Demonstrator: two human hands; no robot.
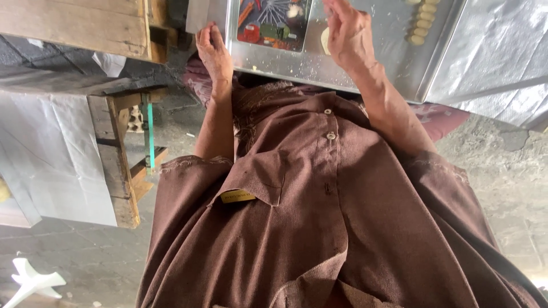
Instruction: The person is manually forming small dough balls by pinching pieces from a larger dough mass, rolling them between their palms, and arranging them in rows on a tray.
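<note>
Dough is what could suffer here: the pale dough piece [325, 40] sits on the metal tray [319, 68] just beside the right hand [349, 31], and I judge that a careless sweep of this hand could flatten it or push it against the colourful packet [273, 23] lying on the same tray. The right hand hovers above the tray with fingers loosely curved, pinching nothing that I can see. The left hand [214, 51] grips the tray's outer edge, fingers pressed together. A row of shaped dough rounds [421, 23] rests further along the tray.
</note>
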